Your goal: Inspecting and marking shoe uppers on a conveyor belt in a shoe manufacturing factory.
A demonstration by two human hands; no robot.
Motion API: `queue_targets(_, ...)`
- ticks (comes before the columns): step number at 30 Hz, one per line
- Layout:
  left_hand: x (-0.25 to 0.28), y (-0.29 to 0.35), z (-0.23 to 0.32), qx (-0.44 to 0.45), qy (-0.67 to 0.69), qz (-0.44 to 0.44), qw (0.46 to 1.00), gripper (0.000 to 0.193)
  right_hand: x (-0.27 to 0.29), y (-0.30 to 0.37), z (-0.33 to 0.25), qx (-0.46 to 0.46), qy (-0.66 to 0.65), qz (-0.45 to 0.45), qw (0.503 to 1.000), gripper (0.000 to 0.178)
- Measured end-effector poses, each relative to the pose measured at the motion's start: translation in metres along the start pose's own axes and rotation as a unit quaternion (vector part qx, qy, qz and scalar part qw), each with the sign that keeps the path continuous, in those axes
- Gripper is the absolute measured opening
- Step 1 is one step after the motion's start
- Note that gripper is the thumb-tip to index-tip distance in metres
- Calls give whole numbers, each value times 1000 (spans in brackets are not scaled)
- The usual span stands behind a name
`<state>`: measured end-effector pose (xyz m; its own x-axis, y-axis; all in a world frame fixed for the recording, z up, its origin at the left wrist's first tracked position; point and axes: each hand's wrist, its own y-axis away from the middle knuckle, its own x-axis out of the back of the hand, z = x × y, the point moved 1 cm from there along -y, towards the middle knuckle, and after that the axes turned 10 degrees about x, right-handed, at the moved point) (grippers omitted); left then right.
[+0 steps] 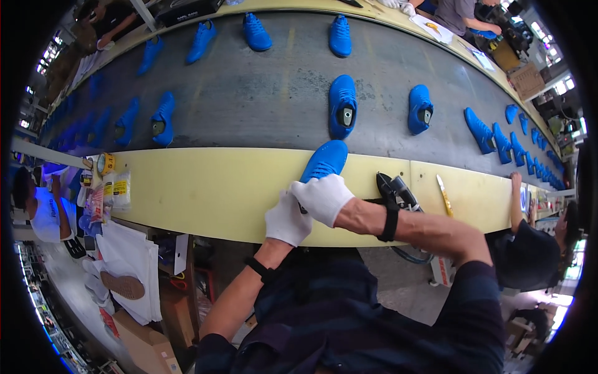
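Observation:
A blue lace-up shoe points away from me over the pale yellow bench, its toe near the belt's edge. Both my hands wear white gloves and meet at its heel end. My left hand is closed at the lower left of the heel. Across the shoe's opening lies my right hand, fingers curled over the collar and partly covering the laces. The gloves hide the heel and the inside of the shoe. To the right of my hands rests a black hand tool with a grey cylinder.
Beyond the bench runs a dark conveyor belt carrying rows of blue shoes. A yellow-handled knife lies right, a yellow tape roll left. Co-workers stand at both sides and across the belt. A brown sole sits lower left.

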<state>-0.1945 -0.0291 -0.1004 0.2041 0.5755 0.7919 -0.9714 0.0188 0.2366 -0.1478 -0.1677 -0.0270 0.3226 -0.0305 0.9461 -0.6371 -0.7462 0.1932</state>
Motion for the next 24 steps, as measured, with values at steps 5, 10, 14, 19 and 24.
queue_targets(5,-7,2,12,38,-10,-13,999,60,-24,29,-3,-81,-45,140,986,12)
queue_targets(10,-14,0,17,13,-18,-36,999,63,-34,41,-5,-88,-47,165,981,13)
queue_targets(14,-18,3,15,5,-9,-16,1000,63,-32,44,-2,-82,-54,149,984,18)
queue_targets(19,-22,6,13,4,-18,-5,1000,61,-29,47,-3,-65,-30,149,986,18)
queue_targets(24,-23,8,16,-22,-56,15,998,63,-30,50,-9,-63,-16,134,989,22)
